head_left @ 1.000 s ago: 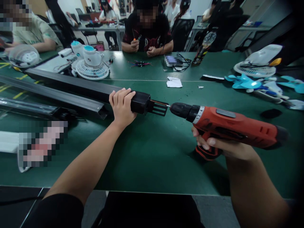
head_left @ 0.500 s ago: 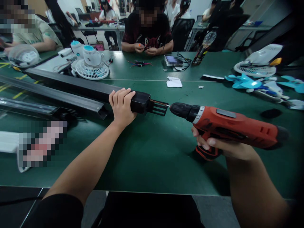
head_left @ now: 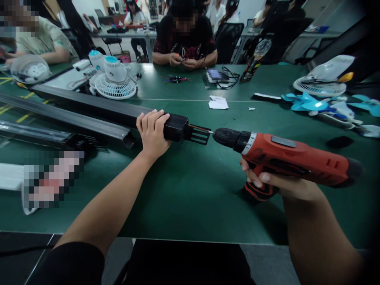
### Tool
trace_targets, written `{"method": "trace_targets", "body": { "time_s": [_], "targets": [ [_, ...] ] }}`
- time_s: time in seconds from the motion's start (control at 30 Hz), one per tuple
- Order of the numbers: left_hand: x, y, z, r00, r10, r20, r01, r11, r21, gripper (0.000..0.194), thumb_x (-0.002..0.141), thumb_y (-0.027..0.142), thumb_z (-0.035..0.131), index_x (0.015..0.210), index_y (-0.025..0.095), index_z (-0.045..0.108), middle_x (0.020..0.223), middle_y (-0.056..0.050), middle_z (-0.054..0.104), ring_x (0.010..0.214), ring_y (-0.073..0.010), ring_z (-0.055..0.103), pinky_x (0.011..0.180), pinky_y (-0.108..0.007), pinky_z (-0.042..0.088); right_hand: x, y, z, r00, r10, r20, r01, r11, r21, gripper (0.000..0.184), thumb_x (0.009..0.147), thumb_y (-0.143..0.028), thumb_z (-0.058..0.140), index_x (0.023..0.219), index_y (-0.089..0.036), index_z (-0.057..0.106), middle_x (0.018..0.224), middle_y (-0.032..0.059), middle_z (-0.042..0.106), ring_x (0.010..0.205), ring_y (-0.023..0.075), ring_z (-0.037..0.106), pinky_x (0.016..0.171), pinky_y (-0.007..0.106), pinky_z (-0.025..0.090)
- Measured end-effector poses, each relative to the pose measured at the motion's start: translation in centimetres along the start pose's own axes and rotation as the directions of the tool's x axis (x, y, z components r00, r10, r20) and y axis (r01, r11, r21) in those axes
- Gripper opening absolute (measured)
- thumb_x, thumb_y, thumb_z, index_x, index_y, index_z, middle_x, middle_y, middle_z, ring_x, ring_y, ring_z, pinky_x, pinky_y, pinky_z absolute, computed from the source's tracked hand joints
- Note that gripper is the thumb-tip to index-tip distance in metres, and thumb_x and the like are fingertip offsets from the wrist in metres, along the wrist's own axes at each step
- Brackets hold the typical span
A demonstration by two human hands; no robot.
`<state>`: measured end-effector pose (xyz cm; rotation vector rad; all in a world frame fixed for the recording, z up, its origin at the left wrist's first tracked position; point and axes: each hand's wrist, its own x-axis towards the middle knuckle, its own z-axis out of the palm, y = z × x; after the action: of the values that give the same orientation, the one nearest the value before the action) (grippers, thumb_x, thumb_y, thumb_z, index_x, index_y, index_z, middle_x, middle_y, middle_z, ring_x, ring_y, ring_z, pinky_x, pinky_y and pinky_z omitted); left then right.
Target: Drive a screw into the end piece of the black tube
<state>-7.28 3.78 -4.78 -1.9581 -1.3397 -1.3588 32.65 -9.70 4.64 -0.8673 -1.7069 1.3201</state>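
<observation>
My left hand (head_left: 153,132) is wrapped over the end of a long black rectangular tube (head_left: 118,107) that lies on the green table (head_left: 190,198). A flat slotted black bracket (head_left: 198,134) sticks out of the tube's end. In my right hand (head_left: 267,182) is a red and black cordless drill (head_left: 285,156), held by its handle and pointing left. Its thin bit (head_left: 211,132) reaches over the bracket toward the tube's end; the tip is hard to make out.
Two more long metal profiles (head_left: 89,122) lie left. A phone (head_left: 56,178) rests near the front left. Fan parts (head_left: 115,85) stand behind the tube, with blue fan blades (head_left: 308,103) at right. Across the table sits a person (head_left: 185,43) handling small parts; a bottle (head_left: 255,59) stands nearby.
Both hands, the tube and the drill keep almost the same places. Only a very slight shift of the whole view shows.
</observation>
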Motion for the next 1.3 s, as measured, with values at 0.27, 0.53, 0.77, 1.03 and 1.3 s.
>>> {"method": "trace_targets", "body": {
  "time_s": [0.27, 0.53, 0.77, 1.03, 1.3],
  "targets": [
    [-0.02, -0.14, 0.03, 1.0, 0.003, 0.016, -0.002, 1.0, -0.028, 0.055, 0.1, 0.035, 0.076, 0.155, 0.031, 0.07, 0.162, -0.016, 0.083, 0.165, -0.0435, 0.07, 0.154, -0.074, 0.031, -0.11, 0.24, 0.03, 0.999, -0.025, -0.025, 0.025, 0.999, 0.025, 0.03, 0.105, -0.054, 0.104, 0.119, -0.029, 0.094, 0.102, 0.0074, 0.085, 0.055, 0.0141, 0.068, 0.046, 0.029, 0.066],
    [-0.11, -0.21, 0.23, 0.998, 0.048, -0.037, -0.048, 0.999, -0.006, 0.056, 0.1, 0.034, 0.076, 0.156, 0.032, 0.069, 0.159, -0.015, 0.084, 0.161, -0.0418, 0.073, 0.154, -0.072, 0.032, 0.0, 0.26, -0.02, 1.0, -0.017, -0.012, 0.017, 1.0, 0.013, 0.036, 0.103, -0.059, 0.104, 0.118, -0.028, 0.095, 0.087, 0.0043, 0.082, 0.053, 0.0148, 0.067, 0.047, 0.028, 0.065],
    [-0.13, -0.25, 0.18, 0.999, 0.036, -0.021, -0.036, 0.999, -0.005, 0.056, 0.099, 0.035, 0.076, 0.155, 0.032, 0.07, 0.16, -0.015, 0.083, 0.163, -0.0426, 0.071, 0.154, -0.072, 0.033, -0.18, 0.25, 0.03, 1.0, -0.001, -0.021, 0.002, 1.0, 0.011, 0.035, 0.104, -0.059, 0.104, 0.117, -0.029, 0.094, 0.088, 0.0042, 0.081, 0.054, 0.0154, 0.066, 0.047, 0.028, 0.063],
    [-0.14, -0.34, 0.32, 0.996, 0.067, -0.052, -0.066, 0.998, 0.014, 0.057, 0.098, 0.034, 0.078, 0.155, 0.031, 0.069, 0.159, -0.015, 0.084, 0.161, -0.0428, 0.073, 0.152, -0.072, 0.034, -0.04, 0.18, 0.13, 0.999, -0.024, -0.035, 0.024, 1.0, 0.001, 0.036, 0.103, -0.059, 0.105, 0.118, -0.029, 0.094, 0.09, 0.0048, 0.082, 0.054, 0.0153, 0.067, 0.047, 0.028, 0.061],
    [-0.14, -0.28, 0.25, 0.998, 0.055, -0.042, -0.056, 0.998, -0.021, 0.057, 0.1, 0.033, 0.075, 0.156, 0.031, 0.068, 0.16, -0.016, 0.083, 0.162, -0.0428, 0.072, 0.153, -0.073, 0.033, -0.29, 0.53, -0.31, 0.999, 0.035, -0.007, -0.035, 0.999, -0.025, 0.039, 0.104, -0.063, 0.102, 0.118, -0.028, 0.092, 0.074, 0.0018, 0.077, 0.052, 0.0192, 0.066, 0.046, 0.032, 0.059]
  ]
}}
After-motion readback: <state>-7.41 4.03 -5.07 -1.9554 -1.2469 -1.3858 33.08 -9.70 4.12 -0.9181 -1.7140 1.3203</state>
